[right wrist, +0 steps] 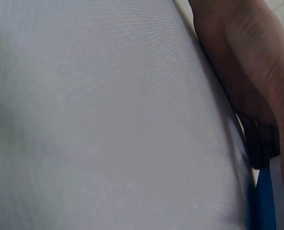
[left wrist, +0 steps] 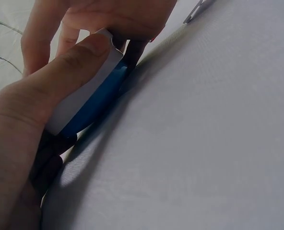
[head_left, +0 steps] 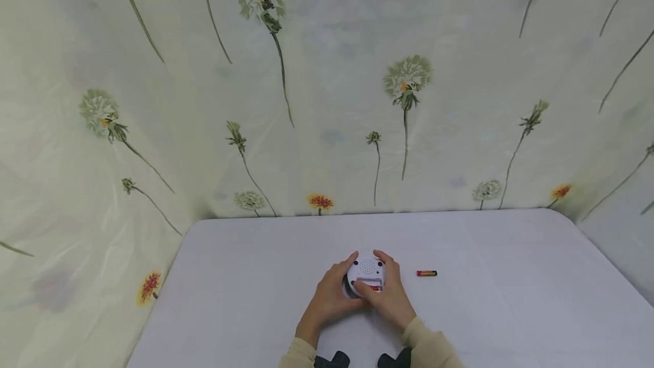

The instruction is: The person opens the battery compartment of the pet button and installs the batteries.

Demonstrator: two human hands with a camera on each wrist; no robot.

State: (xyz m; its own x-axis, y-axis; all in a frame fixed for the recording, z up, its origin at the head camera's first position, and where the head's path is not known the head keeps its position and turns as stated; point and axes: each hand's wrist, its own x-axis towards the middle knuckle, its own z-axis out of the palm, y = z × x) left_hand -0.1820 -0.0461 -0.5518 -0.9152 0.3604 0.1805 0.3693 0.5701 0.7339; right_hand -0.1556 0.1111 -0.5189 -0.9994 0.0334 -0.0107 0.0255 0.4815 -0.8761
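Observation:
A round device (head_left: 367, 266) is held just over the table, its white back facing up with speaker holes, dark feet and an uncovered battery compartment. Its side shows white and blue in the left wrist view. My left hand (head_left: 331, 296) grips its left side, the thumb along the white edge. From the right, my right hand (head_left: 392, 299) holds it with fingers at the far rim and the thumb at the battery compartment. A red battery (head_left: 376, 288) shows in the compartment, partly covered by that thumb.
A loose red-and-green battery (head_left: 426, 273) lies on the white-covered table (head_left: 245, 277), right of the hands. Two dark objects (head_left: 333, 359) sit at the near edge between the sleeves. A flower-patterned curtain (head_left: 332, 84) hangs behind and beside the table.

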